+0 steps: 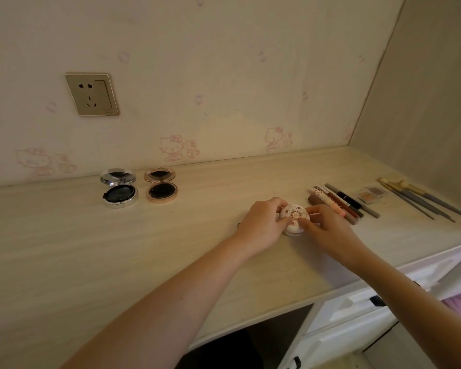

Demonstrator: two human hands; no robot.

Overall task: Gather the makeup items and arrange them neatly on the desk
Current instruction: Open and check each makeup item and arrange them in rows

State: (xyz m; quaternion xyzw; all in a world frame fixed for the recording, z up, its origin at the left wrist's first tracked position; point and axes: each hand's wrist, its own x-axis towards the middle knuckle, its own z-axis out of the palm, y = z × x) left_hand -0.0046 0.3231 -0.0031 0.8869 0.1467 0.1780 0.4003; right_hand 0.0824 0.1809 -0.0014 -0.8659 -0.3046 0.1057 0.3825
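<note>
Pale wood-grain desk (117, 249), cartoon-print wallpaper behind. Round floral compact (294, 217) rests on the desk, centre-right, gripped from both sides: left hand (262, 226) curled round its left edge, right hand (329, 230) pinching its right edge. Just to the right: row of lip tubes and pencils (341, 205), small eyeshadow palette (373, 194), brushes (421, 199). Well to the left, near the wall, two open compacts side by side: silver compact (119, 193), rose-gold compact (161, 186). Wall socket (92, 94) above them.

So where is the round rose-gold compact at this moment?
In the head view, the round rose-gold compact lies open on the pale wooden desk, back left near the wall, just right of the round silver compact.
</note>
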